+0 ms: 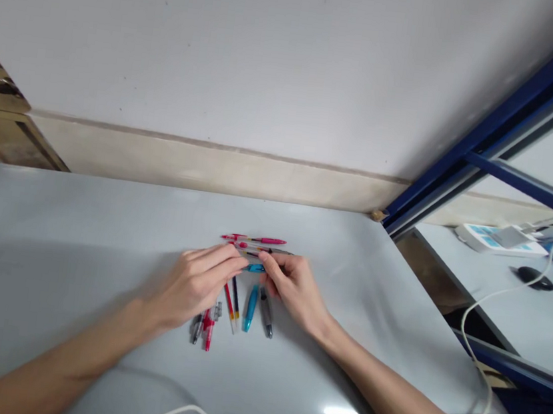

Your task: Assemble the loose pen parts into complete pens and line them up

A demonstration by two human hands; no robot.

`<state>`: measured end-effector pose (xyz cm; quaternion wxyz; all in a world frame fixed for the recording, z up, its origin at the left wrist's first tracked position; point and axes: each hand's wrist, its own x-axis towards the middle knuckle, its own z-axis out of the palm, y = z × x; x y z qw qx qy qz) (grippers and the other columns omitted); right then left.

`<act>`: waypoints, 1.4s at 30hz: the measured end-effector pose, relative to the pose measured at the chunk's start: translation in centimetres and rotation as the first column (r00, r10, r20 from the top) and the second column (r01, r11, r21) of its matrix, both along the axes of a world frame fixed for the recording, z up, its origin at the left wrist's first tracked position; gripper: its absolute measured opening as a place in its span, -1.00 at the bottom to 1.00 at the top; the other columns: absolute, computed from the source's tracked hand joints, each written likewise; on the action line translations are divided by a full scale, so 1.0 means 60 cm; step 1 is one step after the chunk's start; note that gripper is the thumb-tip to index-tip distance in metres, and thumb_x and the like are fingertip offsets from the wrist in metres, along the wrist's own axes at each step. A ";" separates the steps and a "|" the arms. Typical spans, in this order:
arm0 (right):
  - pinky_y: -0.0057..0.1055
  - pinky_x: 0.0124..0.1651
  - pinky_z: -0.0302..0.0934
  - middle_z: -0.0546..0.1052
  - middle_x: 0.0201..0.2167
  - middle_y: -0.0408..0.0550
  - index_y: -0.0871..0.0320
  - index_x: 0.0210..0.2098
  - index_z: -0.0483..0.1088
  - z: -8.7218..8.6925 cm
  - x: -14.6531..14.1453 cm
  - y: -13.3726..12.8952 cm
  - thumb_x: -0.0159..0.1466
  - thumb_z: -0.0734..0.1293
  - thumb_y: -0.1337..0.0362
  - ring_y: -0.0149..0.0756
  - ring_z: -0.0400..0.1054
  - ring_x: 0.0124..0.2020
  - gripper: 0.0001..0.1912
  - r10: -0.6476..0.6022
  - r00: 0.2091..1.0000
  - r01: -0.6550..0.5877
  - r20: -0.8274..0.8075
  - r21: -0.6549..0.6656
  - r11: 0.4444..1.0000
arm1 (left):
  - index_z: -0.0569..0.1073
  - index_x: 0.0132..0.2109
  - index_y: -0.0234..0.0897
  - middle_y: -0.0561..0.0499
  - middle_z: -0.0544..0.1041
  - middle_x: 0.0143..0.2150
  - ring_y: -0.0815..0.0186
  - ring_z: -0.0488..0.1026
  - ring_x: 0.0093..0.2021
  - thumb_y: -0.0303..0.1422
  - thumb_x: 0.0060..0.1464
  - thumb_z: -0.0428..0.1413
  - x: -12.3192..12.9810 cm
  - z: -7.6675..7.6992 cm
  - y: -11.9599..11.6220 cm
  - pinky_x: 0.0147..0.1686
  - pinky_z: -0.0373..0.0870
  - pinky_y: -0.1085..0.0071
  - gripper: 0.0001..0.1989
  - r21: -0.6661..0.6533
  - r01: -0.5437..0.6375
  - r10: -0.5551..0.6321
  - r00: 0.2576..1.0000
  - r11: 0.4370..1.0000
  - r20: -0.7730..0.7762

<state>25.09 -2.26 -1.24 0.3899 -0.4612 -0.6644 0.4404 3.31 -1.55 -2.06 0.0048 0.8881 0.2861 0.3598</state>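
Between my two hands lies a blue pen (255,268), pinched at its left end by my left hand (203,280) and at its right end by my right hand (292,281). Just beyond the fingers, a pink pen (271,240) lies crosswise, with another pen partly covered by my hands. Nearer to me are a red refill (230,303) and a dark refill (235,299), side by side. To their right rest a blue pen barrel (250,309) and a grey pen barrel (266,313). Small red (209,333) and black pen parts (198,327) lie below my left hand.
The pale grey table (73,262) meets a white wall. At the right stands a blue metal frame (440,146), beyond which a second table holds a black mouse (534,278) and a white device (497,239). A white cable (476,305) hangs along the right edge.
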 end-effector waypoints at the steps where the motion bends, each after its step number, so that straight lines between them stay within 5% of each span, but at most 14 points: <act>1: -0.39 -0.56 -0.02 0.27 -0.70 -0.21 0.15 -0.57 0.37 0.001 -0.001 0.000 0.45 0.21 -0.05 -0.44 0.05 -0.67 -0.44 0.015 1.000 -0.015 -0.015 -0.023 1.000 | 0.48 0.02 -0.25 -0.05 0.55 -0.15 0.31 0.55 -0.20 -0.55 0.35 0.00 0.000 0.001 -0.001 -0.23 0.48 0.39 -0.77 0.022 -0.018 0.018 1.000 1.000 -0.005; 9: -0.41 -0.56 0.09 0.35 -0.63 -0.18 0.17 -0.46 0.42 -0.003 0.001 0.012 0.34 0.37 -0.07 -0.45 0.15 -0.63 -0.55 -0.002 0.990 0.001 -0.143 -0.008 1.000 | 0.49 -0.01 -0.28 -0.01 0.55 -0.21 0.34 0.54 -0.27 -0.37 0.38 0.07 0.002 -0.001 0.005 -0.22 0.48 0.41 -0.85 -0.052 -0.079 0.081 0.996 0.996 0.033; 15: -0.40 -0.42 0.29 0.55 -0.30 -0.02 0.20 -0.22 0.54 -0.001 0.001 0.010 0.20 0.51 0.02 -0.40 0.35 -0.50 -0.64 0.054 0.980 -0.049 -0.190 0.030 0.998 | 0.49 -0.05 -0.30 -0.02 0.53 -0.22 0.32 0.53 -0.25 -0.38 0.38 0.07 0.004 -0.012 0.004 -0.22 0.47 0.38 -0.87 -0.093 -0.041 0.047 0.996 0.995 0.070; 21: -0.44 -0.56 -0.04 0.26 -0.71 -0.20 0.19 -0.60 0.35 -0.004 -0.002 -0.001 0.41 0.28 -0.05 -0.49 0.05 -0.66 -0.44 0.032 0.999 -0.032 0.025 -0.015 0.999 | 0.49 -0.09 -0.33 -0.04 0.54 -0.25 0.26 0.52 -0.26 -0.40 0.40 0.03 0.005 -0.002 -0.001 -0.27 0.45 0.33 -0.85 0.034 -0.018 0.020 0.998 0.999 -0.059; 25: -0.44 -0.52 -0.01 0.26 -0.70 -0.20 0.20 -0.59 0.36 -0.003 -0.001 -0.002 0.44 0.23 -0.05 -0.48 0.07 -0.64 -0.41 0.036 0.997 -0.036 0.067 0.007 0.999 | 0.48 -0.06 -0.33 -0.02 0.53 -0.25 0.31 0.51 -0.32 -0.42 0.41 0.01 0.006 -0.002 0.000 -0.34 0.43 0.37 -0.84 0.043 0.002 0.001 0.997 0.999 -0.077; 30: -0.44 -0.34 0.26 0.59 -0.27 -0.01 0.19 -0.19 0.53 0.005 0.003 0.006 0.25 0.48 0.07 -0.34 0.40 -0.38 -0.69 0.016 0.992 -0.005 -0.125 0.082 0.997 | 0.48 -0.10 -0.30 -0.01 0.52 -0.24 0.34 0.50 -0.31 -0.40 0.40 0.02 0.002 -0.005 0.006 -0.32 0.44 0.40 -0.85 -0.051 -0.055 0.057 0.998 0.997 0.031; 34: -0.46 -0.44 0.19 0.51 -0.56 -0.10 0.20 -0.40 0.48 0.009 0.001 -0.001 0.29 0.45 0.05 -0.40 0.32 -0.55 -0.67 -0.037 0.992 0.039 -0.124 0.013 0.999 | 0.44 0.07 -0.29 -0.05 0.56 -0.13 0.31 0.55 -0.18 -0.39 0.40 0.04 -0.001 -0.002 0.003 -0.16 0.50 0.37 -0.83 -0.053 -0.001 0.004 0.998 0.999 0.056; 38: -0.44 -0.54 0.02 0.30 -0.79 -0.16 0.18 -0.67 0.32 0.010 0.001 -0.009 0.44 0.24 -0.07 -0.47 0.09 -0.70 -0.35 -0.012 0.999 0.013 0.033 -0.021 1.000 | 0.44 0.08 -0.30 -0.04 0.57 -0.16 0.32 0.55 -0.23 -0.44 0.40 0.02 0.003 -0.001 -0.002 -0.21 0.50 0.38 -0.82 0.019 0.046 -0.045 0.999 0.999 -0.019; 42: -0.45 -0.46 0.11 0.44 -0.63 -0.13 0.20 -0.47 0.49 0.011 0.005 -0.004 0.44 0.25 -0.03 -0.43 0.23 -0.59 -0.48 -0.008 0.999 0.006 0.039 0.055 0.998 | 0.47 -0.02 -0.31 -0.03 0.55 -0.21 0.31 0.54 -0.26 -0.43 0.39 0.04 0.002 -0.002 0.003 -0.26 0.48 0.38 -0.87 -0.008 -0.001 0.001 1.000 1.000 0.001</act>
